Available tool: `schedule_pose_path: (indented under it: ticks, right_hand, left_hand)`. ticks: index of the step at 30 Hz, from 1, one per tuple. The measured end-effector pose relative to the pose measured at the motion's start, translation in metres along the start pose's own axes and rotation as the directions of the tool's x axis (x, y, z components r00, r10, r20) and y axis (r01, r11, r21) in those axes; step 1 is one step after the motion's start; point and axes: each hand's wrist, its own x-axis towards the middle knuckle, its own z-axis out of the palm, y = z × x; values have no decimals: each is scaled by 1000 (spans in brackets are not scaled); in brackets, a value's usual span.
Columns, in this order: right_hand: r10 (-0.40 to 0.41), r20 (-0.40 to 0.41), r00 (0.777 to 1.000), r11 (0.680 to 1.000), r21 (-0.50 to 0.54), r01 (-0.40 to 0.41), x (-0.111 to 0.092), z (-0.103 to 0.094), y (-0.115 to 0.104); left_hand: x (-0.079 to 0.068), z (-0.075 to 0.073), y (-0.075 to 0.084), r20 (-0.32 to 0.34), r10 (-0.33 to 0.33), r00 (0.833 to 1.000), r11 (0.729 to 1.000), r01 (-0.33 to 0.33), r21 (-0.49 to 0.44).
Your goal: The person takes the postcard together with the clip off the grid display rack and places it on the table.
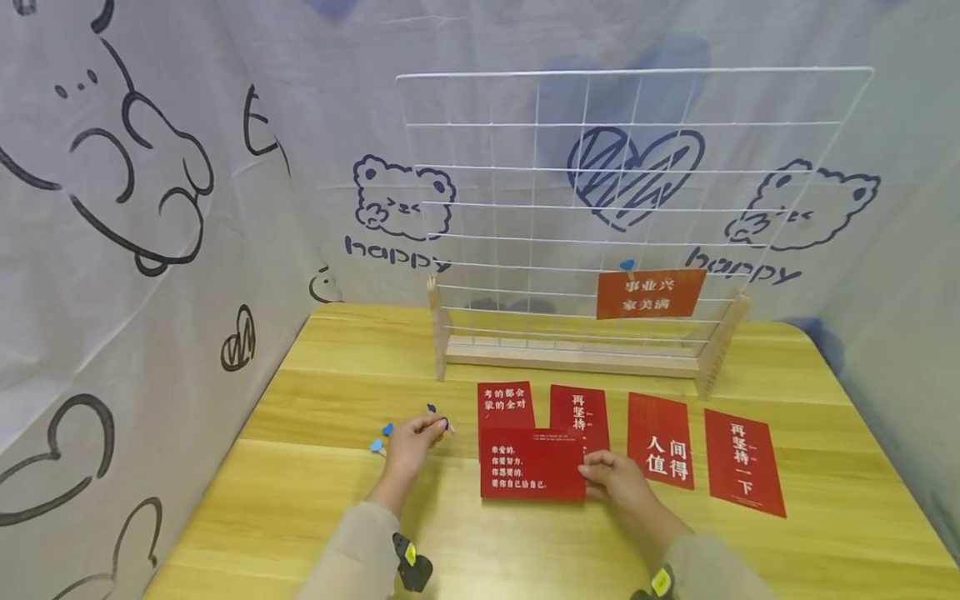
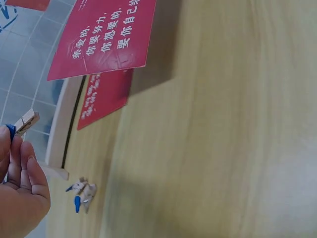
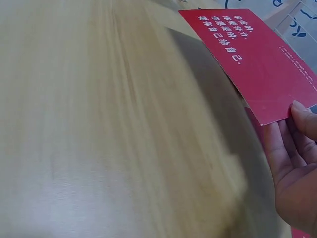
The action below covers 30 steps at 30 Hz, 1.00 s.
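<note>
My left hand [image 1: 408,446] pinches a small wooden clothespin [image 2: 27,120] with a blue end between thumb and fingers, over the left part of the table. In the left wrist view its wooden tip points up and away from the hand. With thumb on top and fingers beneath, my right hand [image 1: 621,485] grips the right edge of a red card [image 1: 532,477] printed in white characters. The card is raised above the table, casting a shadow, and overlaps two other red cards in the head view. More clothespins [image 2: 85,194] with blue hearts lie near my left hand.
Two red cards [image 1: 660,433] lie right of my right hand; the partly covered ones include a left card [image 1: 506,406]. Behind them stands a white wire grid [image 1: 536,125] on a wooden base [image 1: 570,357]. An orange-red card [image 1: 651,307] hangs there from a blue-heart clothespin [image 1: 627,265].
</note>
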Motion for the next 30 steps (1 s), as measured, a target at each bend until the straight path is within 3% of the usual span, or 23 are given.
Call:
schedule_pose_path:
  ticks: [9, 14, 22, 30]
  right_hand:
    - [25, -18, 1000, 999, -38, -26, -4, 2, 12]
    - [46, -30, 998, 998, -50, -47, -6, 1, 17]
    - [15, 62, 998, 995, -95, -9, -13, -3, 22]
    - [37, -53, 998, 980, -196, -47, -18, 3, 20]
  left_hand:
    - [-2, 4, -12, -14, 8, 1000, 999, -7, 42]
    - [-3, 7, -19, -30, -40, 999, 997, 41, 60]
    - [-3, 12, -27, -38, -44, 998, 995, 47, 82]
    - [-1, 14, -33, -11, -66, 998, 994, 67, 90]
